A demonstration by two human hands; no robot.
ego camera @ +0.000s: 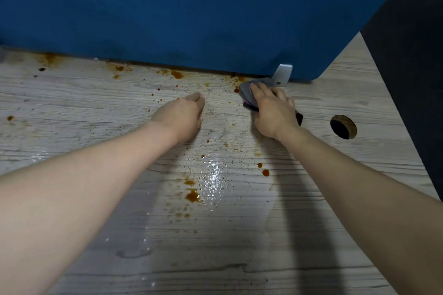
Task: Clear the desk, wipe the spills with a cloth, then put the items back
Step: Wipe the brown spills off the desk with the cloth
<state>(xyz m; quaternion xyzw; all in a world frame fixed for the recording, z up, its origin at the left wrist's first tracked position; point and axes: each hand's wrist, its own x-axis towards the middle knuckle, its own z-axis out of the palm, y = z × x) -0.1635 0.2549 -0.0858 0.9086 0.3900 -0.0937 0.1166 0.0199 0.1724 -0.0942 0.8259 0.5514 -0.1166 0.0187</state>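
Wet sheen and brown spills (192,196) on the worktop (72,108) nearer than both hands, left hand (181,117) loosely curled, holding nothing, right hand (273,112) beside it, fingers spread, pressing the grey cloth (247,93), blue divider (191,12) just beyond.

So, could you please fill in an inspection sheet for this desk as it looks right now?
Surface: wooden desk, orange-brown spill spots scattered widely, wet patch near the middle.
Job's things: grey cloth at the back edge, under the right hand.
Clutter: nothing seen.
Hands: right hand presses the cloth; left hand rests on the desk, fingers loosely curled, holding nothing.
Cables: nothing seen; cable hole holds none.
Surroundings: blue partition behind, metal bracket at its base.
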